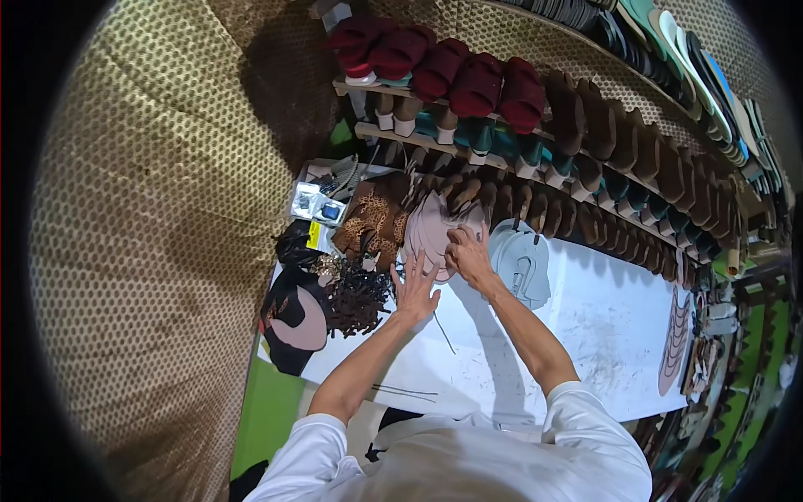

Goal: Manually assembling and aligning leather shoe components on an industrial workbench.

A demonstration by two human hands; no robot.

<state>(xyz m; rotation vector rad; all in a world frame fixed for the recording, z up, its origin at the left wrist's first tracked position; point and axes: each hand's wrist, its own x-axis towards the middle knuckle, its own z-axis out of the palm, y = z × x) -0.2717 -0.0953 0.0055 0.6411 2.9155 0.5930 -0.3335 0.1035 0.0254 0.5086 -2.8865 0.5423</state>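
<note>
A loose pile of pale pink, sole-shaped pieces (425, 219) lies on the white tabletop in front of me. My left hand (414, 294) rests at the pile's near-left edge, fingers stretched out and spread. Over the pile's right side, my right hand (470, 258) has its fingers curled together against the pink pieces. Whatever those fingers may pinch is too small to make out. Right of that hand are pale grey-blue flat pieces (508, 251) with a looped outline on top. Just left of my left hand is a heap of short dark brown strips (360, 303).
Leopard-print pieces (372, 213), clear packets (316, 205) and a black-and-pink piece (299, 322) crowd the table's left end. Racks behind hold dark red slippers (478, 84) and rows of brown shoe lasts (619, 134). Pink curved pieces (674, 347) lie at the right edge.
</note>
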